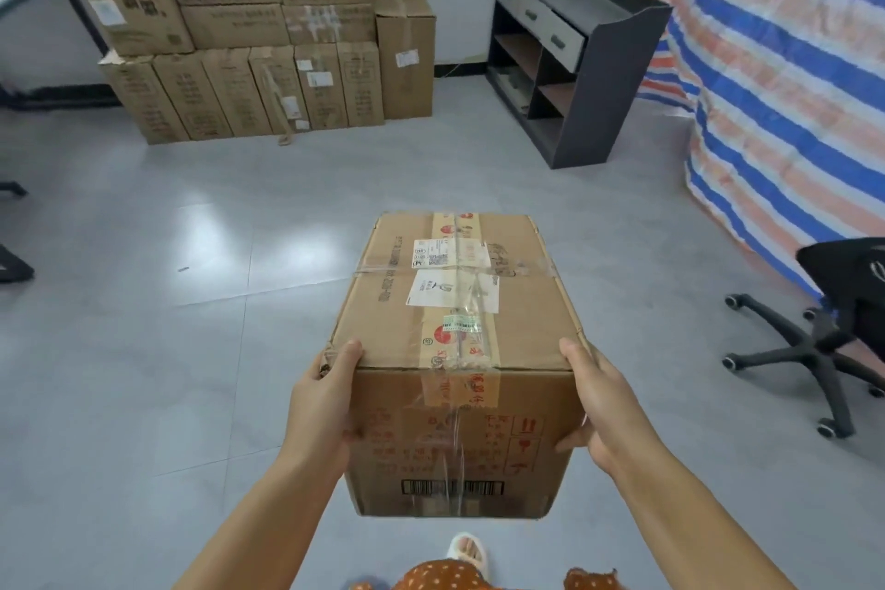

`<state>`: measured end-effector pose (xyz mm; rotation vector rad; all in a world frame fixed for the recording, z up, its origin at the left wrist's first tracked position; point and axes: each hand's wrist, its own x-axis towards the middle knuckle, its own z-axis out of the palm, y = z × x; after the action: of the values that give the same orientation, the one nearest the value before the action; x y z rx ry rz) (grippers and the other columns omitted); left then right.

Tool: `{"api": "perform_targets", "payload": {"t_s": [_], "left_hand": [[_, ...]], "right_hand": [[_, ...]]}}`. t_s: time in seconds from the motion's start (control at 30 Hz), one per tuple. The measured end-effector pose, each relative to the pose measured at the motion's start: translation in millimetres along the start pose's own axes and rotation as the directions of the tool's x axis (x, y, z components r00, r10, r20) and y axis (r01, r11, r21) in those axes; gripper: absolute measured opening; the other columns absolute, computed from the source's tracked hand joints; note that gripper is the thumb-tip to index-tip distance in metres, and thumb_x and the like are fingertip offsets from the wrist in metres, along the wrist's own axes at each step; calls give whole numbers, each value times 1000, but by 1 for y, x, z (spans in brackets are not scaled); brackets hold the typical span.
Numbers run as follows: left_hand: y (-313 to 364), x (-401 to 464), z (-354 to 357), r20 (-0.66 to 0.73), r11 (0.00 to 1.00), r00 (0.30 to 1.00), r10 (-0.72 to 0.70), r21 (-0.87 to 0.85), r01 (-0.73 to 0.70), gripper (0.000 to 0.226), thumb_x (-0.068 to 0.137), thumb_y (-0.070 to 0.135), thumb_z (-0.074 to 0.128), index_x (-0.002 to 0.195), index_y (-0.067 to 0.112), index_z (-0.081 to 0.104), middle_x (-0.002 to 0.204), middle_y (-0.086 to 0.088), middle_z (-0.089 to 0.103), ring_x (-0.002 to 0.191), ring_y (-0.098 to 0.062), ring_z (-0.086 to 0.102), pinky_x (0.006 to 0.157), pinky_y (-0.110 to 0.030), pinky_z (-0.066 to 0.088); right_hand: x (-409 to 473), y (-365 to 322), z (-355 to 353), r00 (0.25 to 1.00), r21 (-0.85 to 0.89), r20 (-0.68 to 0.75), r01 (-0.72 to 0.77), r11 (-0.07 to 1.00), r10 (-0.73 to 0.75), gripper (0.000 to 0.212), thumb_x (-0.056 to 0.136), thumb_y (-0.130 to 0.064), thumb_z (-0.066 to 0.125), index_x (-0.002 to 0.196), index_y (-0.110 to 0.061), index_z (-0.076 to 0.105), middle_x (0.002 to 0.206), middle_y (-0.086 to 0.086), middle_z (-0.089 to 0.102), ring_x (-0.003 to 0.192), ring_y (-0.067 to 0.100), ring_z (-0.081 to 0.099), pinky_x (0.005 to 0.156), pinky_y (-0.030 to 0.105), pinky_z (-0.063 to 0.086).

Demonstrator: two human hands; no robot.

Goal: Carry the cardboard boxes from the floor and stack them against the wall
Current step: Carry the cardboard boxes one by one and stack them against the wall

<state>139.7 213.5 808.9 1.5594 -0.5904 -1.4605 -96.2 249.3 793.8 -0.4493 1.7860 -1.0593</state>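
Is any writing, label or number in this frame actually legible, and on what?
Nothing reads clearly enough to quote.
Carried box: white labels, red print and a barcode, all blurred.
Stacked boxes: dark print and white labels, too small and blurred.
Shelf unit, striped tarp: no text.

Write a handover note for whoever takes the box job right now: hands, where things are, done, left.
Left hand: grips the near left corner of the carried box, fingers round its left side.
Right hand: grips the near right corner, thumb on the top edge.
The box is held up in front of the body, above the floor, taped shut, labels on top.
The stack stands against the far wall to the left, several tiers high; a dark shelf unit stands to its right.
Done: box picked up.
Left: walk it to the stack and set it down there. No other loose boxes in view.
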Motion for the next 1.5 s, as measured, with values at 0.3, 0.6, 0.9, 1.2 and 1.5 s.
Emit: {"api": "perform_targets", "payload": {"t_s": [0.3,0.6,0.9,1.2,1.5], "left_hand": [[83,143,62,-80,998,997,21,-61,-26,8,91,32,60,85,28,60,64,15,67,56,-1,64,56,-33,51],[214,330,82,-40,1000,999,13,-23,-14,13,92,37,58,89,25,64,59,15,69,68,-12,65,78,-52,53],[329,479,115,-38,992,992,120,-37,-121,11,96,31,53,88,28,61,58,22,67,50,5,63,67,-38,50],[417,642,189,-109,979,979,175,-81,-184,12,96,30,51,89,27,61,57,21,66,49,4,62,63,-36,49],[535,789,275,-207,948,940,272,-108,-298,12,96,29,52,91,26,62,57,24,65,49,6,61,52,-29,49]], "right_hand": [[144,-111,74,995,-49,95,44,998,-39,20,97,-46,42,114,-43,52,99,-12,61,86,16,58,65,54,55],[288,-236,216,992,-59,127,30,998,-23,24,97,-47,42,118,-39,52,100,-11,57,90,25,56,62,57,54],[395,-356,323,985,-26,142,107,994,-102,18,97,-46,41,109,-43,54,97,-9,62,86,21,59,55,48,52],[552,-479,406,965,-45,208,173,984,-160,17,96,-45,44,102,-39,59,96,-4,65,88,24,62,67,61,55],[697,-643,480,913,-20,306,288,957,-268,20,96,-44,45,106,-36,60,100,-5,66,90,20,63,67,59,56]]}}
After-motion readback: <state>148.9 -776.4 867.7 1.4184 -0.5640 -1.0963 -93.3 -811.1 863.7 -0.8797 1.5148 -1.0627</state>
